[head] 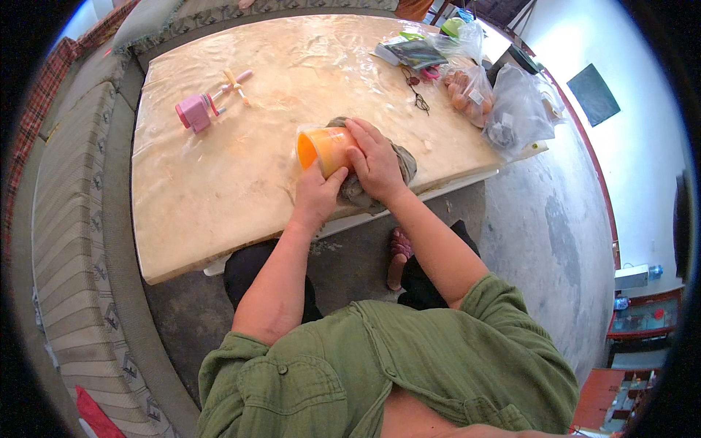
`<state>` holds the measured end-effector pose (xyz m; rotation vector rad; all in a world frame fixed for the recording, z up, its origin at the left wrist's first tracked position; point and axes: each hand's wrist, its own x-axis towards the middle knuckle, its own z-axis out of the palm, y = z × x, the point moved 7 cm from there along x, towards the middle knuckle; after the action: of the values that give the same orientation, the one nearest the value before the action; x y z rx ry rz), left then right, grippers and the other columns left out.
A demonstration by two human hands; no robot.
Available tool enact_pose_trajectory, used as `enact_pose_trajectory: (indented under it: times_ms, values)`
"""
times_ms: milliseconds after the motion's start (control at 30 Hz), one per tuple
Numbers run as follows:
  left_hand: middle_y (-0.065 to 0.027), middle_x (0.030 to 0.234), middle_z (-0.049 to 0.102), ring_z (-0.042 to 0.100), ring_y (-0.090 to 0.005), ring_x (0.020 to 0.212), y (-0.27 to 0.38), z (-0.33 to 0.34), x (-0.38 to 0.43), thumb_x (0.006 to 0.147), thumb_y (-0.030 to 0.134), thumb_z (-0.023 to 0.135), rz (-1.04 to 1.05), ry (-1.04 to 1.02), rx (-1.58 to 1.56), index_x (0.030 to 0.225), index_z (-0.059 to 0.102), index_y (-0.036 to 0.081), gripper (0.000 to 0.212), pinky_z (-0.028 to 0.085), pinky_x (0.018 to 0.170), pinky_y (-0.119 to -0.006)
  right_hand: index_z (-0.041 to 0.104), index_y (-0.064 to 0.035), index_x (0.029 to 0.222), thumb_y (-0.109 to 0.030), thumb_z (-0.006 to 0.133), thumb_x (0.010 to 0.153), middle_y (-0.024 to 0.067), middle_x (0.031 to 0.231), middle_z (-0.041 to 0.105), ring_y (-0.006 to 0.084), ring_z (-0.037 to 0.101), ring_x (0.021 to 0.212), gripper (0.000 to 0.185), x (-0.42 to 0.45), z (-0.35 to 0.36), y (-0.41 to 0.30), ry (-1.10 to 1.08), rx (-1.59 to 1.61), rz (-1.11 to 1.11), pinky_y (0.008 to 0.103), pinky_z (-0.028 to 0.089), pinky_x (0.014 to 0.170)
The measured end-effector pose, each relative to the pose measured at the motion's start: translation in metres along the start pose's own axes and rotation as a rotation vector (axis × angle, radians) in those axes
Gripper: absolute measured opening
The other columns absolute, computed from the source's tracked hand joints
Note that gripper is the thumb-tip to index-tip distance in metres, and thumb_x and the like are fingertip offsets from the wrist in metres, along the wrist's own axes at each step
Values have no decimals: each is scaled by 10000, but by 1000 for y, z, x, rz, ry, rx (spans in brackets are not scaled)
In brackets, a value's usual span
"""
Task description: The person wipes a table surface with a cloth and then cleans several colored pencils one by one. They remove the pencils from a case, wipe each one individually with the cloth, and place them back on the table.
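Note:
An orange plastic cup (327, 149) lies tilted on its side in both my hands, its open mouth facing left. My left hand (317, 194) grips it near the rim from below, thumb against the outer wall. My right hand (375, 159) wraps over its other end, fingers pointing up along it. A crumpled grey-green cloth (405, 161) is bunched behind and under my right hand, near the table's front edge. Whether my right fingers also pinch the cloth is hidden.
The table (219, 186) has a wrinkled clear plastic cover. On it, a pink crank-type device (194, 112) stands beside pale sticks (236, 86). At right are a bag of eggs (468, 96), another plastic bag (517, 117) and a dark cord (419, 98). A sofa (71, 219) runs along the left.

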<state>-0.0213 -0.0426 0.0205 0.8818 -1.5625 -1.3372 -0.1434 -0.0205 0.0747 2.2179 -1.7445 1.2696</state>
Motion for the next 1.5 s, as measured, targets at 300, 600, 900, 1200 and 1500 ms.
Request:
enact_pose_trajectory:
  times_ms: [300,600,900,1200,1500]
  values:
    - [-88,987,611,575,-148,867,-7,0,2,834,74,573,46,20,-213,1106,512,-31,298,460,779,-276,314,-40,1347,-357,583,795,175,1363,350,334,354,1238,691,-25,-10,-13,-184,-343,-29,432,244,1033]
    - [-83,1090,570,543,-184,991,7,-72,-9,862,104,559,84,364,-446,1167,479,5,331,422,877,-313,444,-14,1239,-458,563,796,172,1254,467,324,369,1224,638,-26,-5,28,-100,-288,44,453,259,1011]
    - [-120,1209,511,484,-264,1129,13,-90,-27,857,196,545,65,343,-875,1234,428,14,435,364,981,-408,572,-37,1067,-423,601,769,134,1063,586,289,518,1018,488,-22,-11,25,-96,-149,25,395,337,940]
    - [-112,1114,561,536,-232,1045,46,-116,-48,838,161,570,160,425,-238,1177,476,-14,393,407,913,-348,606,-61,1003,-417,601,770,102,974,619,250,552,952,426,-25,-15,28,-89,-63,-12,371,347,913]
    - [-195,837,613,601,-336,791,101,-114,-25,781,236,588,73,205,1276,891,563,-3,265,475,697,-405,617,-73,971,-426,594,771,106,964,623,266,553,931,407,-26,-15,31,-85,-50,-13,389,352,885]
